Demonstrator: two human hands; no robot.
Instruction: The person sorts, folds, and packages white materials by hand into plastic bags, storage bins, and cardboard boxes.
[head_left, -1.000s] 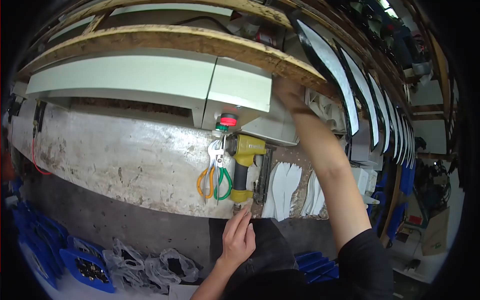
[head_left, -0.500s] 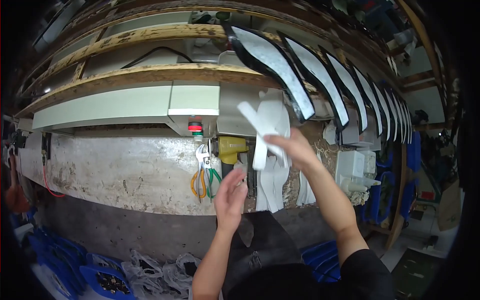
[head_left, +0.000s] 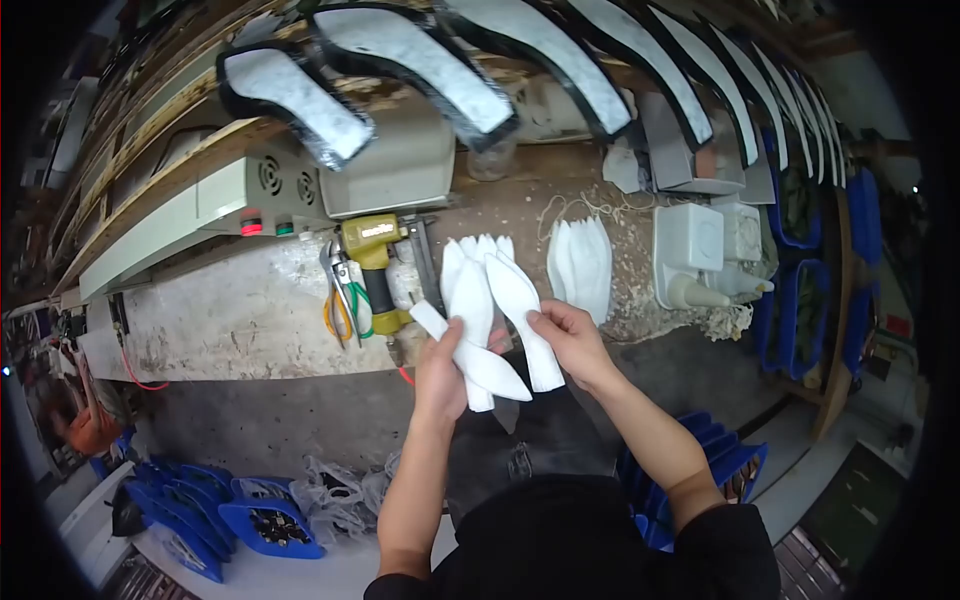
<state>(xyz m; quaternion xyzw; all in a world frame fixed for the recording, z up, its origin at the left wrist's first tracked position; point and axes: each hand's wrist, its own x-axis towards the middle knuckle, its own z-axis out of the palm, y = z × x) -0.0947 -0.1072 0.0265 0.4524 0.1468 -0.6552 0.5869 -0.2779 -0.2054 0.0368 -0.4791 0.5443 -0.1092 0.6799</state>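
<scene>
My left hand [head_left: 440, 372] is closed, its thumb pressing on a white shaped strip [head_left: 488, 368] that slants down to a pointed end. My right hand [head_left: 580, 348] pinches a second white shaped strip [head_left: 518, 290], wide at the top and narrower below, between thumb and fingers. Both strips are soft-looking and thin, held side by side over the bench's front edge. Behind them lies a fanned pile of similar white strips [head_left: 468, 295], partly covered by the held ones. A second white pile [head_left: 580, 262] rests to the right, just beyond my right hand.
Left of the piles are a yellow air tool [head_left: 372, 242] and orange- and green-handled pliers [head_left: 346, 300] on the worn bench [head_left: 220, 335]. White bottles [head_left: 697, 292] stand right. Black-edged white panels [head_left: 415, 65] overhang the back. Blue bins [head_left: 268, 515] sit below.
My left hand has gone from open to gripping a white strip. My right hand has come down and nearer with its strip. The view has swung right.
</scene>
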